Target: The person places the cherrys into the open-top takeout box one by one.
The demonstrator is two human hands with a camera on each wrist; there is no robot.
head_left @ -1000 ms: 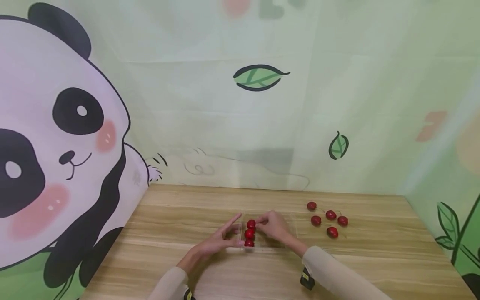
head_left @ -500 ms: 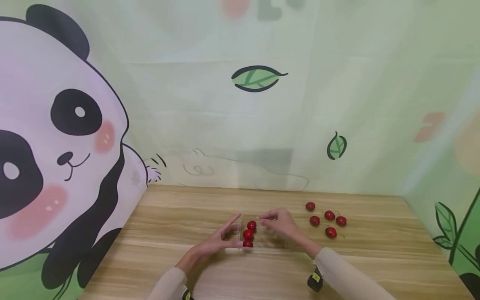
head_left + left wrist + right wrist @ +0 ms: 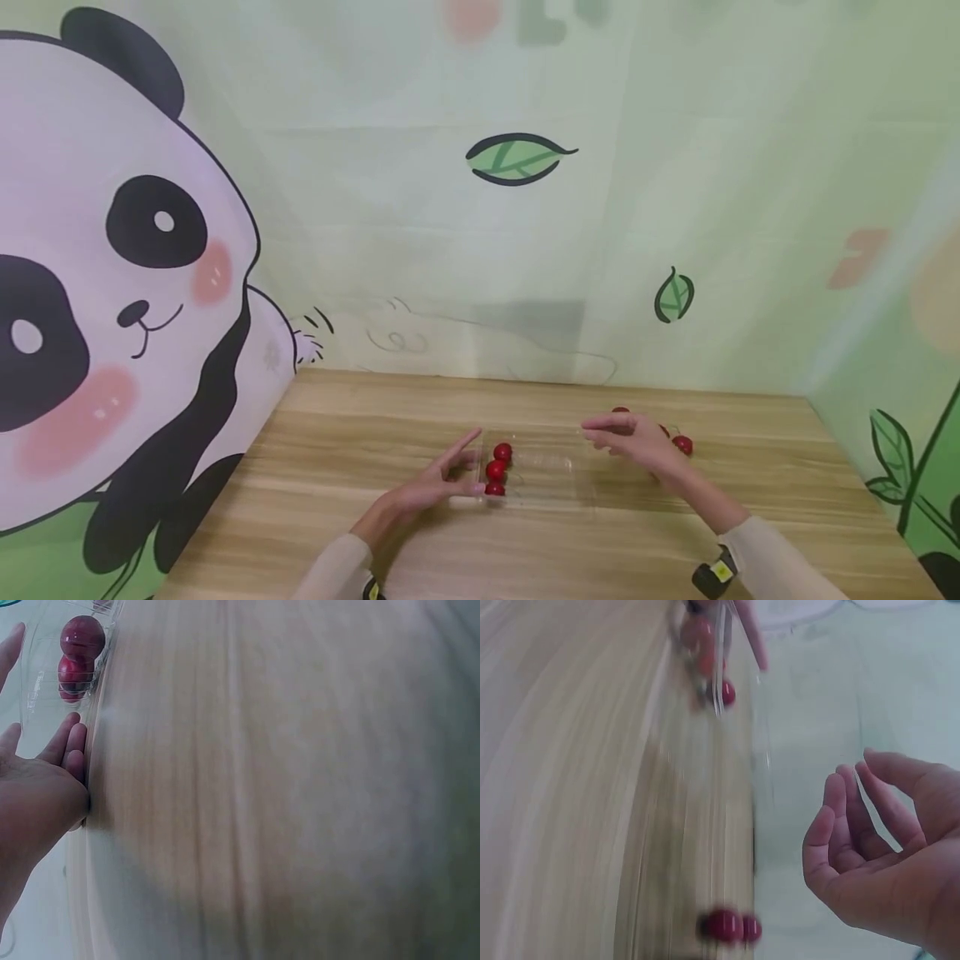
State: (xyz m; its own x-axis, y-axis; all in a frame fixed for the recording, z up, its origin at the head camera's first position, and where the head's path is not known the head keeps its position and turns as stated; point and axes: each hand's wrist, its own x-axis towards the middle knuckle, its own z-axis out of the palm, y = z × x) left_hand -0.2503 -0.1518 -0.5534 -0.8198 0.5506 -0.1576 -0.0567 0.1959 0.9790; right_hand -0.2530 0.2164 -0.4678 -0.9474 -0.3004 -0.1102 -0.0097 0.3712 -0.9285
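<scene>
A clear plastic box (image 3: 581, 500) sits on the table, with three red cherries (image 3: 496, 471) in a row along its left end. My left hand (image 3: 426, 492) is at the box's left side, thumb and fingers spread along it; in the left wrist view the palm of the left hand (image 3: 37, 791) faces the box. My right hand (image 3: 637, 446) hovers past the box's right end. In the right wrist view the fingers of the right hand (image 3: 885, 847) are loosely bent with nothing between them. Loose cherries (image 3: 682, 445) lie behind and right of this hand, partly hidden by it.
The wooden table (image 3: 337, 425) ends at a light green cloth backdrop (image 3: 420, 250) printed with leaves and a large panda (image 3: 150, 250) at the left. Dark wrist devices (image 3: 712, 577) show at both sleeves.
My right hand has left the cherries in the box and moved right, toward the loose cherries, now covering some. My left hand stays at the box's left side.
</scene>
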